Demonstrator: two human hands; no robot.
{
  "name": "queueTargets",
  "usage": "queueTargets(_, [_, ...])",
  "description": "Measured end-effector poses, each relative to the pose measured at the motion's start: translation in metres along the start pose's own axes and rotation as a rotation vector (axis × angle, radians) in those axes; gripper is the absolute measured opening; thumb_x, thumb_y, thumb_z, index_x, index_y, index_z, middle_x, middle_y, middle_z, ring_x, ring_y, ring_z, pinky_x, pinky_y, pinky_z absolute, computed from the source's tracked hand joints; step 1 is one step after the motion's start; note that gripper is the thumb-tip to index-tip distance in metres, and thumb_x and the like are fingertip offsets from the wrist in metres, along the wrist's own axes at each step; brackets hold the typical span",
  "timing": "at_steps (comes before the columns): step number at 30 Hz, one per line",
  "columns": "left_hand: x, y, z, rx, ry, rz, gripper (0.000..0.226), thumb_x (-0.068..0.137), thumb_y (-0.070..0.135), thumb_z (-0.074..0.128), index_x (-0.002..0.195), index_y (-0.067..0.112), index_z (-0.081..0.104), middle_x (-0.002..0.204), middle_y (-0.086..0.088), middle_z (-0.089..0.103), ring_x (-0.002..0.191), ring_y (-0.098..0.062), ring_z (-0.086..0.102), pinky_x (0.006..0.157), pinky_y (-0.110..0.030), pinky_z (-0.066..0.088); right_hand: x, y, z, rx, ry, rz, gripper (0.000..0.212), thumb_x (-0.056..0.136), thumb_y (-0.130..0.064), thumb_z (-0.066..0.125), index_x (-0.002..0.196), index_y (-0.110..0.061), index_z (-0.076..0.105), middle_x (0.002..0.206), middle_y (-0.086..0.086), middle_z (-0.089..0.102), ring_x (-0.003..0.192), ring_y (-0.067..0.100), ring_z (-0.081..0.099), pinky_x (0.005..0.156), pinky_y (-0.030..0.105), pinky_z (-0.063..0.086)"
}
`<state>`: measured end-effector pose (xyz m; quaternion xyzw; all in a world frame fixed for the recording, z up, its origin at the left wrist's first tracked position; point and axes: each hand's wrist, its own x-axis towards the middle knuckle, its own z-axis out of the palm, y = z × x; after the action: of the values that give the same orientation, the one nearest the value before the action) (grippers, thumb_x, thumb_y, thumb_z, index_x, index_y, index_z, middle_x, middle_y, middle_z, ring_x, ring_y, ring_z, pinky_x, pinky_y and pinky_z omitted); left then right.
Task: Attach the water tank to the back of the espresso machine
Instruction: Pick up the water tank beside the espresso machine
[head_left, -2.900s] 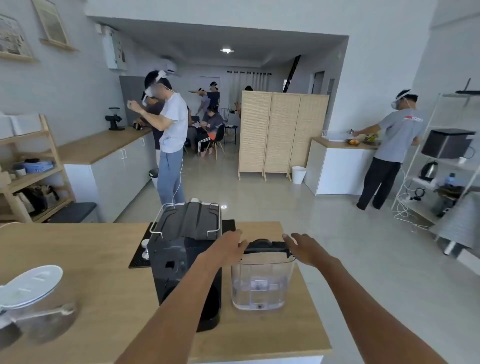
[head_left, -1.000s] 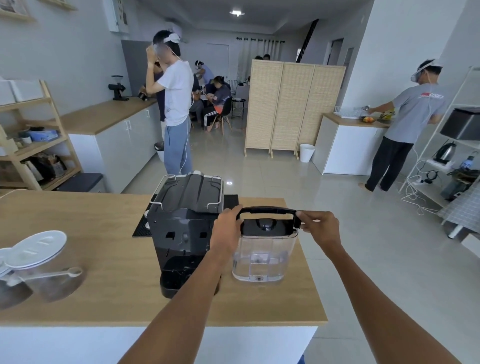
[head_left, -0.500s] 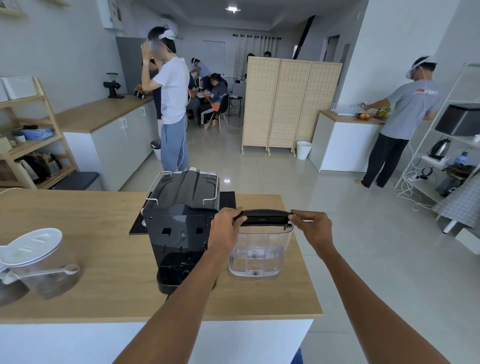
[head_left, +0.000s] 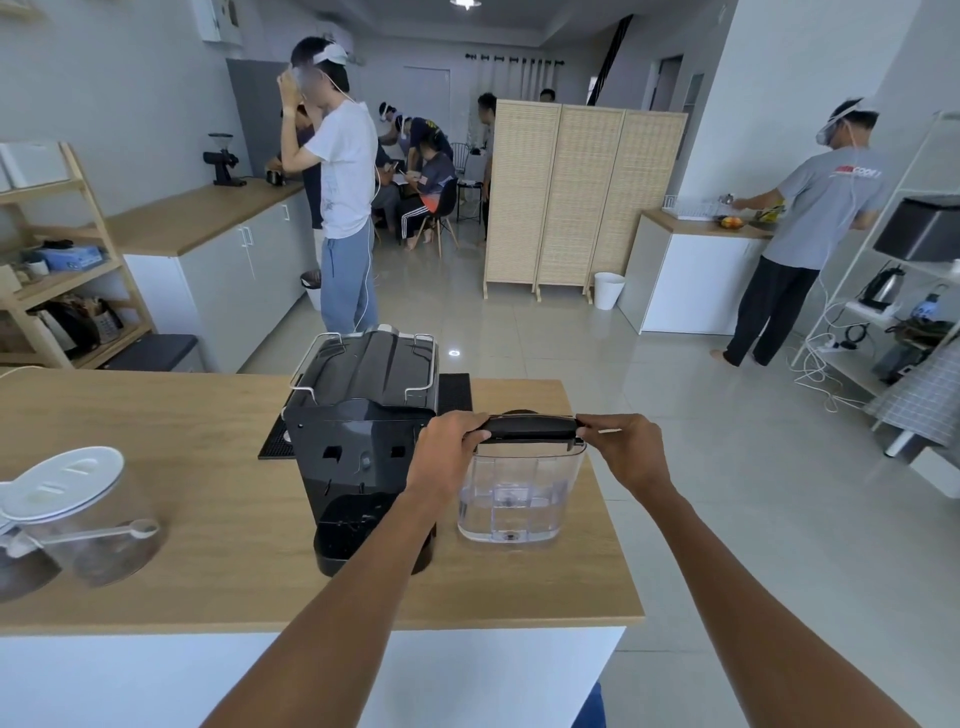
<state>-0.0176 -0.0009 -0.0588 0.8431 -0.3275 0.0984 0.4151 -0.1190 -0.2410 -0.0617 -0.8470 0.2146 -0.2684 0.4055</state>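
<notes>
Gripping the black lid of the tank (head_left: 511, 499) from both ends, a person stands at a wooden counter (head_left: 208, 431) with the clear tank resting upright on the wood, a little water in its bottom. The left hand (head_left: 449, 457) curls its fingers over the lid's left end; the right hand (head_left: 621, 444) pinches the right end between thumb and fingers. The lid's long axis runs straight from one hand to the other. The machine (head_left: 363, 431) sits just left of the grip, its back turned toward the camera, with slots showing in the panel and a round seat at its foot. The left hand is the nearer one, almost touching the machine's right edge. By the look of it, the tank has to be lifted, carried left and a little toward the wearer, then lowered onto that seat. It is not yet attached.
</notes>
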Motion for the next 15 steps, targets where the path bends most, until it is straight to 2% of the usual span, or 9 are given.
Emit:
queueTargets(2, [-0.003,-0.002,-0.001,0.008,-0.029,0.002,0.031,0.094,0.014,0.067,0.124,0.009,0.070,0.115,-0.007,0.073,0.106,-0.020,0.067,0.094,-0.036,0.054,-0.003,0.003,-0.001,-0.010,-0.024,-0.001,0.024,0.081,-0.016,0.082,0.105,-0.020,0.082,0.103,0.001,0.080,0.083,0.003,0.071,0.073,0.003,0.050])
queueTargets(6, [-0.009,-0.008,0.005,0.102,-0.135,-0.030,0.038,0.094,0.013,0.066,0.131,0.014,0.063,0.131,-0.003,0.064,0.111,-0.020,0.064,0.099,-0.038,0.052,-0.009,0.009,0.005,-0.077,-0.055,-0.025,0.034,0.078,-0.012,0.085,0.111,-0.019,0.080,0.107,0.002,0.078,0.079,0.007,0.072,0.072,0.007,0.053])
queueTargets(7, [-0.011,-0.008,0.007,0.138,-0.164,-0.046,0.039,0.095,0.014,0.064,0.134,0.014,0.061,0.138,-0.003,0.059,0.114,-0.021,0.063,0.101,-0.039,0.051,-0.011,0.010,0.007,-0.103,-0.064,-0.032,0.037,0.079,-0.012,0.084,0.114,-0.021,0.079,0.110,0.002,0.076,0.081,0.011,0.072,0.074,0.010,0.055])
queueTargets(9, [-0.014,-0.008,0.011,0.205,-0.190,-0.082,0.045,0.098,0.014,0.059,0.142,0.016,0.054,0.151,-0.004,0.047,0.127,-0.025,0.056,0.108,-0.042,0.045,-0.015,0.009,0.012,-0.156,-0.075,-0.035,0.041,0.081,-0.014,0.083,0.120,-0.022,0.076,0.112,0.003,0.071,0.088,0.018,0.072,0.081,0.024,0.058])
queueTargets(11, [-0.015,-0.007,0.013,0.238,-0.186,-0.097,0.047,0.099,0.013,0.057,0.146,0.016,0.050,0.156,-0.005,0.041,0.134,-0.026,0.050,0.111,-0.043,0.042,-0.016,0.007,0.016,-0.216,-0.077,-0.037,0.041,0.083,-0.019,0.081,0.123,-0.022,0.074,0.113,0.004,0.069,0.092,0.020,0.072,0.084,0.035,0.059])
queueTargets(15, [-0.013,-0.009,0.016,0.224,-0.176,-0.124,0.047,0.098,0.012,0.060,0.144,0.019,0.053,0.156,-0.006,0.041,0.138,-0.026,0.047,0.113,-0.042,0.040,-0.014,0.006,0.018,-0.276,-0.073,-0.049,0.036,0.083,-0.025,0.081,0.118,-0.024,0.074,0.111,0.003,0.070,0.092,0.019,0.070,0.080,0.038,0.059])
